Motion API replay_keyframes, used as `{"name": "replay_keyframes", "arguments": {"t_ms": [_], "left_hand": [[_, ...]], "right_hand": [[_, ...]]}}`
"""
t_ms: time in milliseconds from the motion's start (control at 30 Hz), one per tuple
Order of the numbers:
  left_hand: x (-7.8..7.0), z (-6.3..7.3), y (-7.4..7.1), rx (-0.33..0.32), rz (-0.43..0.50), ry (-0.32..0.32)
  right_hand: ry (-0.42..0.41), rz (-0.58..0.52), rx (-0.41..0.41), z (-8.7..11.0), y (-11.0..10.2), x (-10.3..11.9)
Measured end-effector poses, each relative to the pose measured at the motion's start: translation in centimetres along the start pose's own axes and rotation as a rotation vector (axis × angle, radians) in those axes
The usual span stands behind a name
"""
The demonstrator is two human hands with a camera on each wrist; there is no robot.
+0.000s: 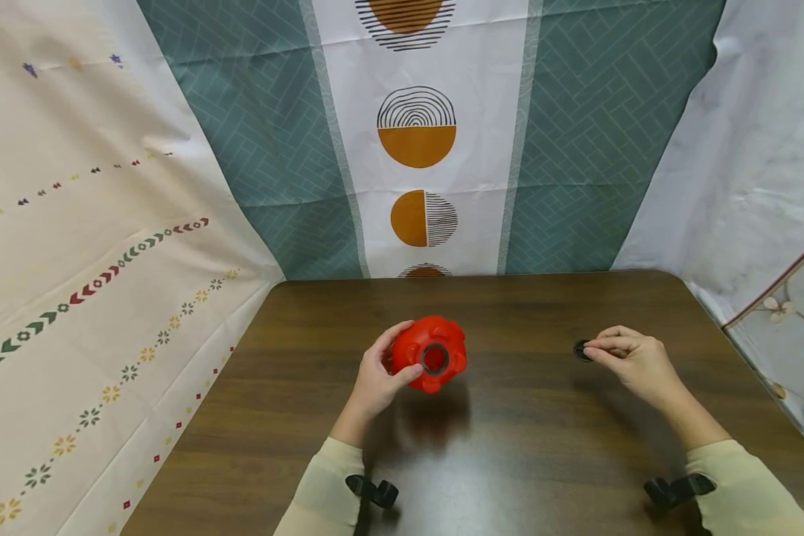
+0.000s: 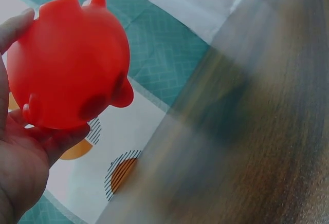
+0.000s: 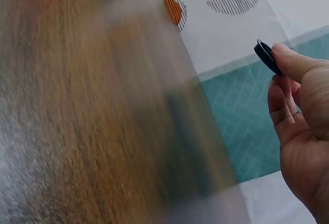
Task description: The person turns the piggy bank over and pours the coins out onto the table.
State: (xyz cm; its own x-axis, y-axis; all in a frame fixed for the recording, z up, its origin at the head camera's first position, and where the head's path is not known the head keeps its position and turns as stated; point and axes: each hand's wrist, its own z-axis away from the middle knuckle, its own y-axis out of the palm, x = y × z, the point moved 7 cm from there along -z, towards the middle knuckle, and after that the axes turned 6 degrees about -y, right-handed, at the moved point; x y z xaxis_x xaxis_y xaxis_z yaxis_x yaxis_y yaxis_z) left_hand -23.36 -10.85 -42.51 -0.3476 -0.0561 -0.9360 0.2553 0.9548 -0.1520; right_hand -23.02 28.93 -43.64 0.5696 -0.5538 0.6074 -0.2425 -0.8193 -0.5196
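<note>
My left hand [image 1: 377,372] grips a red piggy bank [image 1: 450,335] above the middle of the table, thumb near the hole and fingers around its side. Its underside, with a round dark-rimmed hole, faces the head camera. The left wrist view shows the smooth red body of the piggy bank [image 2: 69,62] with stubby projections. Off to the right, my right hand [image 1: 633,361] pinches a small round black plug [image 1: 580,351] between thumb and fingers. The plug [image 3: 266,58] is seen nearly edge-on in the right wrist view, apart from the piggy bank.
A brown wooden table [image 1: 295,439] lies below both hands. Behind it hangs a teal and white patterned cloth [image 1: 576,134]. A cream cloth [image 1: 94,246] borders the left side, and a white cloth [image 1: 757,186] the right. Black straps with small mounts circle both wrists.
</note>
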Motion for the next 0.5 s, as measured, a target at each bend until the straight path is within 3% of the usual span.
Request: {"name": "replay_keyframes", "arguments": {"t_ms": [67, 133, 300, 500], "left_hand": [[0.2, 0.0, 0.0, -0.003, -0.004, 0.004], [-0.7, 0.1, 0.1, -0.001, -0.007, -0.003], [-3.2, 0.5, 0.5, 0.004, -0.016, -0.008], [-3.1, 0.5, 0.7, 0.012, -0.013, 0.000]], "right_hand": [[0.027, -0.013, 0.006, -0.1, -0.2, 0.5], [0.044, -0.017, 0.012, -0.1, -0.2, 0.2], [0.056, 0.017, 0.027, 0.3, -0.2, -3.2], [0.091, 0.078, 0.073, 0.7, -0.4, -5.8]]}}
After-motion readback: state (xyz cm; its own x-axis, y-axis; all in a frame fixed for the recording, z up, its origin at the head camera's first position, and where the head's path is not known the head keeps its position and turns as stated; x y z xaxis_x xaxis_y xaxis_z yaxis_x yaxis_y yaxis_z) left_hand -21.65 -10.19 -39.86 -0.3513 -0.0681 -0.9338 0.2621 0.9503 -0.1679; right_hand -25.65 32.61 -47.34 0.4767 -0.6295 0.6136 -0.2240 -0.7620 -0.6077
